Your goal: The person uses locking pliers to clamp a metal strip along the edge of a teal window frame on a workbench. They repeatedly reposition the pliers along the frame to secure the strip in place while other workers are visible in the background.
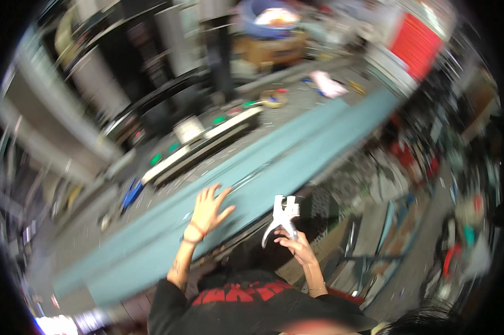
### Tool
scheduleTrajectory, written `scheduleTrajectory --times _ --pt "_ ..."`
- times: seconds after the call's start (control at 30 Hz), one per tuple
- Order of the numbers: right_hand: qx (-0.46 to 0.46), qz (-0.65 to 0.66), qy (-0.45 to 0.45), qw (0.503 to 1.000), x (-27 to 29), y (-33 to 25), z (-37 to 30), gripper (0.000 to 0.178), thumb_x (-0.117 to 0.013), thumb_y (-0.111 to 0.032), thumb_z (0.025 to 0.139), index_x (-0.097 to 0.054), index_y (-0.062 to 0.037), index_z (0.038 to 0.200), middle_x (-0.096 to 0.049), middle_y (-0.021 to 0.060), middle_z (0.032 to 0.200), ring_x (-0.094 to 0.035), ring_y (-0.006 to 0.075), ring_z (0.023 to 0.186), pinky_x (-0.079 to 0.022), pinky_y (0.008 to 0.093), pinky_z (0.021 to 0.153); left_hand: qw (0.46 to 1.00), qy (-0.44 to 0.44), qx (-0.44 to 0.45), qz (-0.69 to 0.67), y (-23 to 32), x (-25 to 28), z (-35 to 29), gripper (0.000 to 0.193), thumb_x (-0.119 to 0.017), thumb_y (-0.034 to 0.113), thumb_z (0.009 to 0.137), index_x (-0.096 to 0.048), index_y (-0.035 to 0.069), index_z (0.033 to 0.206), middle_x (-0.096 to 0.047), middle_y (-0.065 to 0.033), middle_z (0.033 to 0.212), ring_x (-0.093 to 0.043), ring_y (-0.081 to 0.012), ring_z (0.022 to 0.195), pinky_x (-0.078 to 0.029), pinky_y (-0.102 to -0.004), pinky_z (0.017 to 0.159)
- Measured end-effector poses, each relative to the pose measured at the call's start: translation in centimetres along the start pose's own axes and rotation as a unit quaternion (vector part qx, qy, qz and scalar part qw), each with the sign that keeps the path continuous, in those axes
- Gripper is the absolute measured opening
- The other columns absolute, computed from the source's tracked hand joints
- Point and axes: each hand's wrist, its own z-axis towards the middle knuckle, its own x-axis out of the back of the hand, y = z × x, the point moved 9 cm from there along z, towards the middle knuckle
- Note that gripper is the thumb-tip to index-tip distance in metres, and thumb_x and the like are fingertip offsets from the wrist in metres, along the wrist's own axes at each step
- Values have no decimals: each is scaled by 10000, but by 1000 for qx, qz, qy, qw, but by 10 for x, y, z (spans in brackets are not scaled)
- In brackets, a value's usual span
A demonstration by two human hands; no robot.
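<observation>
My left hand is open, fingers spread, over a long blue-green strip on the workbench. Whether it touches the strip is unclear. In my right hand is a silver plier-like hand tool, its two-pronged head pointing away from me and one curved handle standing off to the left. The tool is held up past the bench's near edge, to the right of my left hand. A dark seam with shiny spots runs lengthwise along the blue-green material. Motion blurs much of the picture.
Behind the strip lies a long pale-edged bar with green pieces along it. A blue-handled tool, a tape roll and a pink cloth rest on the bench. At its far right stands a red-and-white container. Clutter covers the floor at right.
</observation>
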Motion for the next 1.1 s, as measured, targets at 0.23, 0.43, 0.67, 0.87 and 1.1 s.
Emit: scheduleTrajectory --times 0.23,0.43,0.67,0.87,1.1 --pt "-76 -74 -256 961 -120 29 17 583 -585 -34 707 -414 111 1245 -470 243 1270 -463 317 1193 -415 448 938 968 188 166 14 -89 113 -152 351 -572 326 862 -572 101 1131 -547 -103 1086 -493 -274 1023 -385 -390 873" --pt "-293 -119 -381 869 -202 101 -26 655 -622 -18 652 -421 102 1264 -447 258 1297 -479 327 1171 -434 422 919 902 233 358 56 -160 171 -329 317 -554 323 873 -598 87 1081 -572 -81 1029 -509 -246 1005 -379 -377 896" --pt "-436 -58 -437 785 -304 189 -86 844 -690 -113 604 -318 56 1343 -430 234 1301 -454 326 1187 -385 425 972 844 145 479 194 -256 201 -503 413 -607 336 830 -544 107 1167 -522 -70 1199 -470 -229 1151 -326 -408 985" --pt "-435 -14 -466 770 -364 225 -111 914 -711 -155 586 -278 36 1368 -431 221 1291 -451 320 1184 -365 423 989 895 19 418 154 -323 232 -553 235 -673 299 772 -658 183 976 -645 23 988 -583 -162 981 -338 -362 942" --pt "-408 -54 -483 773 -411 241 -101 1004 -731 -227 574 -209 -38 1411 -445 174 1207 -464 295 1119 -345 422 993 925 -77 370 28 -362 236 -545 169 -673 289 745 -686 157 851 -648 14 892 -601 -182 867 -414 -350 837"
